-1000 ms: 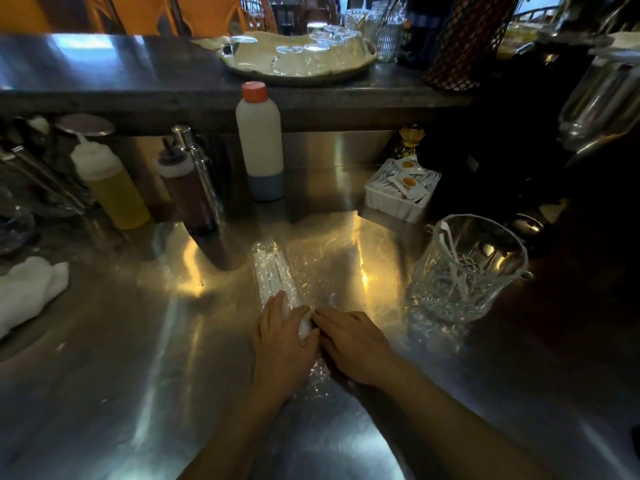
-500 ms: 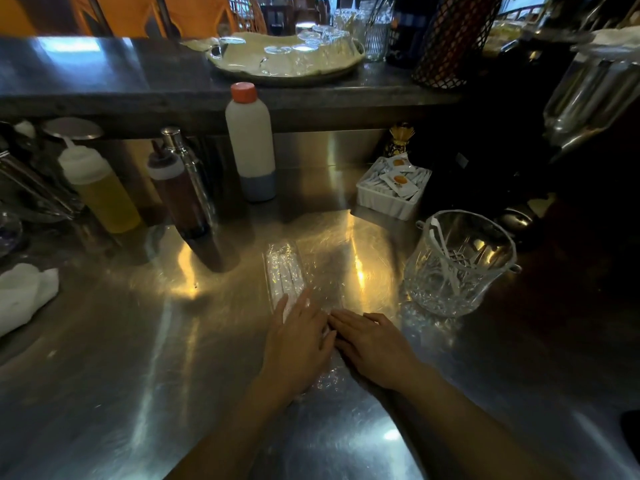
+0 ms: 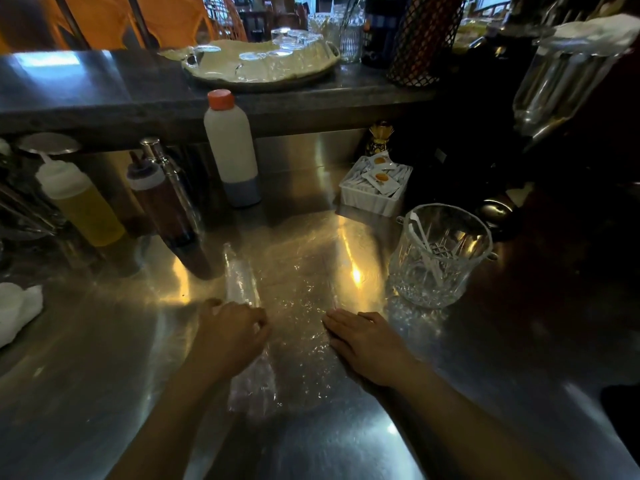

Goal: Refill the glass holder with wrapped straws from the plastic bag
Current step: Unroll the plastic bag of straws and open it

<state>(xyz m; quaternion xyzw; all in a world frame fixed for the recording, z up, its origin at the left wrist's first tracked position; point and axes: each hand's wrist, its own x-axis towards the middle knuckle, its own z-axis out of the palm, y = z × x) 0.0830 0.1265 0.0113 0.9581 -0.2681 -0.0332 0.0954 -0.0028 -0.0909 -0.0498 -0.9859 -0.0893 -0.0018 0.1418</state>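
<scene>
The bag (image 3: 239,285) of straws lies on the bench (image 3: 104,358) with its long axis running away from the person, under the cupped left hand (image 3: 232,336); the flat right hand (image 3: 367,344) rests apart, nearer the holder (image 3: 440,254).

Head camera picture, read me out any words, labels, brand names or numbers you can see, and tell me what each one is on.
No text can be read.
Sachets in the white basket: orange round mark and some printing, too small and blurred to read.
White bottle with orange cap: no label visible.
Yellow squeeze bottle and dark squeeze bottle: no label visible.
</scene>
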